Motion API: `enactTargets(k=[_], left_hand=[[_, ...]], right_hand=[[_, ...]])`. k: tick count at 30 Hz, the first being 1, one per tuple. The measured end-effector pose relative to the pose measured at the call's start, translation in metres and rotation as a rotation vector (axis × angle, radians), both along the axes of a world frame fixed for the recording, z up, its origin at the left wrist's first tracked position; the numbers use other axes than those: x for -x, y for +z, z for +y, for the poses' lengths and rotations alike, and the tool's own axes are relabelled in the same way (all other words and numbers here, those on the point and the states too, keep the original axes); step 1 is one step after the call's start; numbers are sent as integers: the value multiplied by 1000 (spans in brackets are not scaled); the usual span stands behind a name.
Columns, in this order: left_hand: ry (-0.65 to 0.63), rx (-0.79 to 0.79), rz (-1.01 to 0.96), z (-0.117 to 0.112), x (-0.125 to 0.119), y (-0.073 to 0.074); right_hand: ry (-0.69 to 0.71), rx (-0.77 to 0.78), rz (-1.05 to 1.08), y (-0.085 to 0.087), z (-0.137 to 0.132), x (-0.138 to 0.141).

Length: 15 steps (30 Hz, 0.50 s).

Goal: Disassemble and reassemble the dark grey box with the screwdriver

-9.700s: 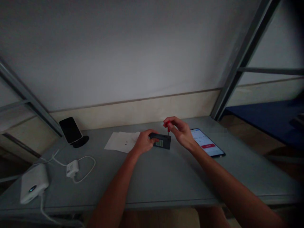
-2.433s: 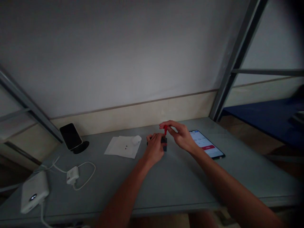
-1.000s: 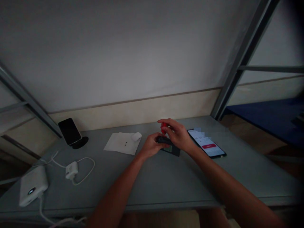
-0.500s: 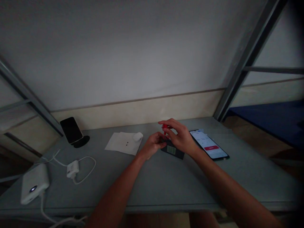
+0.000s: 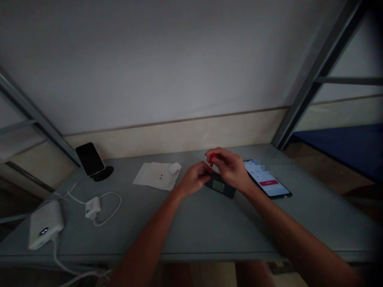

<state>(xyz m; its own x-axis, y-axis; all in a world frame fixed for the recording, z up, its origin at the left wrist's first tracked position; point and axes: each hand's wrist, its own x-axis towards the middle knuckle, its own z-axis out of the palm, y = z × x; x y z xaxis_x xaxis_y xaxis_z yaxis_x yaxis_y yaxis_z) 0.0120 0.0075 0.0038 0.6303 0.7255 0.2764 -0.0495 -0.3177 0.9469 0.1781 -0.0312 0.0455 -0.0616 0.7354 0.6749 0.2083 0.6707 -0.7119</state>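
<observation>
Turned since about two seconds ago, the dark box [image 5: 228, 190] now shows me its broad face with the greenish label [image 5: 218, 185], where before only a narrow end peeked out from under my fingers. It sits between my two hands above the middle of the grey table [image 5: 191, 231], slanting so that its right end comes down nearer to me; whether its lower edge touches the tabletop, I cannot tell. With my left hand [image 5: 194, 180] I have its left end pinched, thumb across the front and fingers behind. With my right hand [image 5: 231, 169] I have the red-handled tool [image 5: 212, 158] gripped between thumb and fingertips, close over the box's upper edge; its tip is hidden from me.

Just beyond my right wrist lies a lit phone [image 5: 273, 183] with a red bar on its screen. Left of my left hand are white sheets [image 5: 148, 175] bearing a few dark specks [image 5: 161, 176], and a rounded white object [image 5: 174, 168] sits on their right corner. Farther left, a dark-screened device [image 5: 89, 158] leans on a round black base [image 5: 103, 173]. Nearer me are a white adapter [image 5: 93, 207] with its looped cable [image 5: 120, 200] and a white block [image 5: 46, 225] with a small round display.
</observation>
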Motion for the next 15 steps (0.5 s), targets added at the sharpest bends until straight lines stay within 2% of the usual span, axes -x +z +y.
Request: enactTargets(k=[4,9,15], left_hand=[[54,-135,152,-2,1,2],[111,-298,254,-6,3,7],[135,-379,349,-9,3,15]], right_hand=[[73,24,-46,2,-2,0],[-52,-151,-111,5,-1,1],[8,-66,-87,2,-2,0]])
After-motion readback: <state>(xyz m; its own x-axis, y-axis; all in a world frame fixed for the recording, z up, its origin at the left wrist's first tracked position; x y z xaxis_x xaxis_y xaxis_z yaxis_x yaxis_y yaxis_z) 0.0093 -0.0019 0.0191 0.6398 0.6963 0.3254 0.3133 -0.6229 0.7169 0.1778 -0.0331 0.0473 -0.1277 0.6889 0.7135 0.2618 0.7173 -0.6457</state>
